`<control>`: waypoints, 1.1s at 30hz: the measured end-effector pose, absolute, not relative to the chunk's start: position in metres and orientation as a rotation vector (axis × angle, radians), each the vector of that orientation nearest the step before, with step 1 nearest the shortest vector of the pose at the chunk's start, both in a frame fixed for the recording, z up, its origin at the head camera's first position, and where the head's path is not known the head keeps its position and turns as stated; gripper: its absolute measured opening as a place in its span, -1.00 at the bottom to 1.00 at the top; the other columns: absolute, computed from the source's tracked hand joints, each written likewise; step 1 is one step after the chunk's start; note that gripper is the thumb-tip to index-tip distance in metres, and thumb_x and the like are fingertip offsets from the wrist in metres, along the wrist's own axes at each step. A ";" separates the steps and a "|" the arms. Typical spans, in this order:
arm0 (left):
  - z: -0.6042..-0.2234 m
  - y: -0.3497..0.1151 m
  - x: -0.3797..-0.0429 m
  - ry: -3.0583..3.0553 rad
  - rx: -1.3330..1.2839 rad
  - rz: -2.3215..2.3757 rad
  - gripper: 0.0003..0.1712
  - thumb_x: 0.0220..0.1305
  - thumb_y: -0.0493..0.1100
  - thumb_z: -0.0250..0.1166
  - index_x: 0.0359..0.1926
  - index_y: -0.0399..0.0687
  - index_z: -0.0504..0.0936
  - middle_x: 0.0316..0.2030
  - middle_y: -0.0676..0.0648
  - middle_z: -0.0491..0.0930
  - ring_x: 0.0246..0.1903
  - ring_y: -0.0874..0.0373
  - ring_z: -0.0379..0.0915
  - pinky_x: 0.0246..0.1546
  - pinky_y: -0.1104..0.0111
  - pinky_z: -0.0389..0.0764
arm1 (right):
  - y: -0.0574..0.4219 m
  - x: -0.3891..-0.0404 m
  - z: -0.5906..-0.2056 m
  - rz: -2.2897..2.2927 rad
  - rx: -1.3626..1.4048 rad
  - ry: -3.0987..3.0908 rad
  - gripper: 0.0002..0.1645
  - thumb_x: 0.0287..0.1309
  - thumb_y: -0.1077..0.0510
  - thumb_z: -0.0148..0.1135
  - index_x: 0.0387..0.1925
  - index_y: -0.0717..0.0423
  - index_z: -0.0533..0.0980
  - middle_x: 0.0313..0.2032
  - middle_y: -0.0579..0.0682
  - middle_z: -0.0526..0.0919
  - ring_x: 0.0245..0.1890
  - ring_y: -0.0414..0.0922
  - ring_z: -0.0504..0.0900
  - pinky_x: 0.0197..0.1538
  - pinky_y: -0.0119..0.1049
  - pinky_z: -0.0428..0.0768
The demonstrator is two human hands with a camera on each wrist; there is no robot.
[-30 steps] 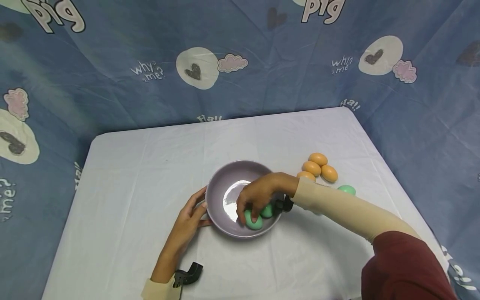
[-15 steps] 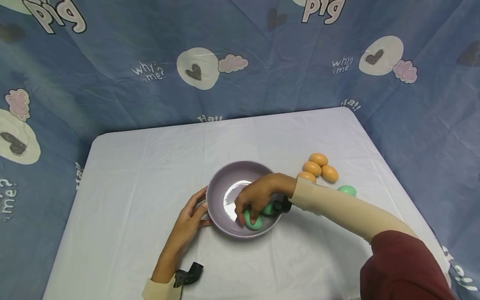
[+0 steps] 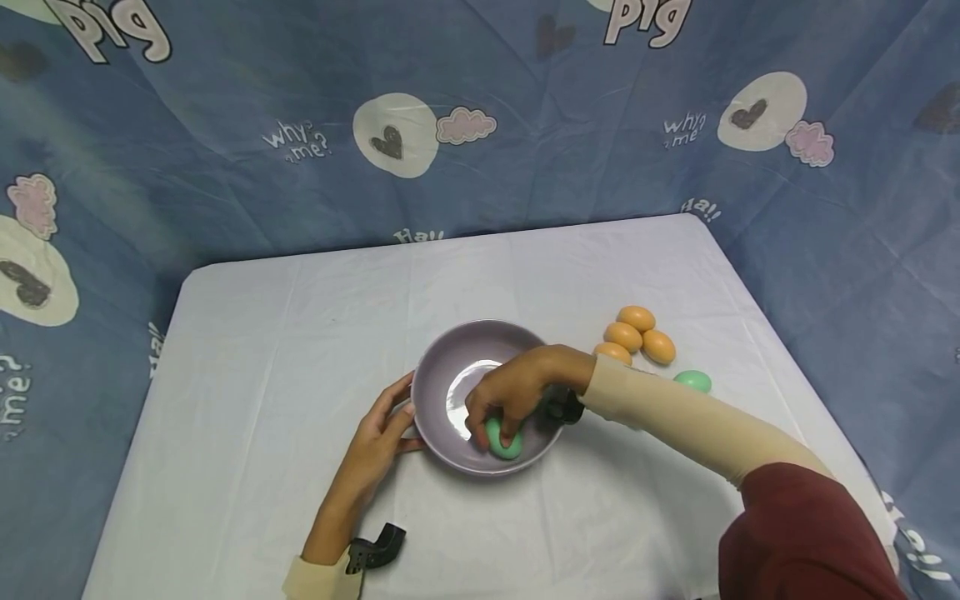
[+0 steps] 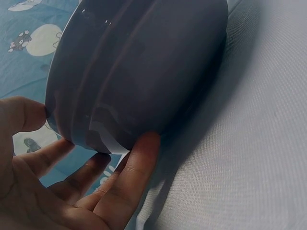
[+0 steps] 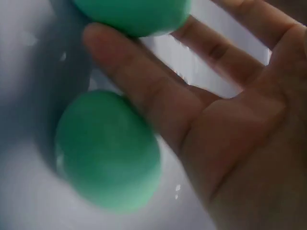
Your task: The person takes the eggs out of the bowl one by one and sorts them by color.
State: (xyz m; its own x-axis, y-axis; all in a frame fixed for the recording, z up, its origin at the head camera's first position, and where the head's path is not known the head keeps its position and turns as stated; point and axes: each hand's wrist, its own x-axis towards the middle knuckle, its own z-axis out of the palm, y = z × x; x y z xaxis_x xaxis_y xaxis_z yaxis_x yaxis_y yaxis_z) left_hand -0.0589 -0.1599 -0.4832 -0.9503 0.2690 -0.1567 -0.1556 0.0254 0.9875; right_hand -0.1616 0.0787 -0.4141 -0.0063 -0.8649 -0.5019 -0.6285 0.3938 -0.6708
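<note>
In the head view a purple-grey bowl stands on the white-covered table. My left hand holds its left side; in the left wrist view the thumb touches near the rim and the fingers lie against the outer wall. Inside the bowl, my right hand pinches a green egg between thumb and fingers, low near the bottom. The right wrist view shows that held egg at the top and a second green egg beside the thumb. The hand hides this second one in the head view.
Several orange eggs lie grouped to the right of the bowl, one partly behind the right forearm. Another green egg lies nearby, just beyond the sleeve. A patterned blue cloth hangs behind the table.
My right hand and the pinched green egg have shifted slightly left in the bowl. The second green egg has gone out of sight in the head view. My left hand keeps its place.
</note>
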 end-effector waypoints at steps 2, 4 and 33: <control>-0.484 -0.160 -0.059 2.013 0.113 1.994 -0.41 0.54 -0.04 0.09 0.51 0.17 0.22 0.46 -0.13 0.21 0.12 0.17 0.52 -0.14 0.21 0.76 | 0.080 -0.163 -0.414 -0.343 -1.347 1.718 -0.73 0.06 0.18 0.49 -0.16 -0.10 0.71 -0.17 -0.25 0.57 -0.15 -0.30 0.47 0.00 -0.54 0.47; -0.484 -0.160 -0.060 2.018 0.112 1.990 -0.41 0.55 -0.05 0.08 0.51 0.15 0.21 0.46 -0.14 0.21 0.13 0.16 0.52 -0.14 0.21 0.76 | 0.081 -0.164 -0.413 -0.369 -1.388 1.720 -0.74 0.08 0.19 0.48 -0.15 -0.08 0.71 -0.16 -0.23 0.58 -0.14 -0.30 0.45 -0.01 -0.53 0.47; -0.485 -0.158 -0.059 2.022 0.092 1.980 -0.41 0.55 -0.05 0.08 0.51 0.16 0.21 0.44 -0.14 0.23 0.04 0.29 0.57 -0.14 0.26 0.76 | 0.207 -0.165 -0.353 -0.960 -1.122 1.943 -0.70 0.22 0.24 0.38 -0.02 -0.05 0.69 0.07 -0.07 0.57 0.13 -0.14 0.52 0.15 -0.22 0.66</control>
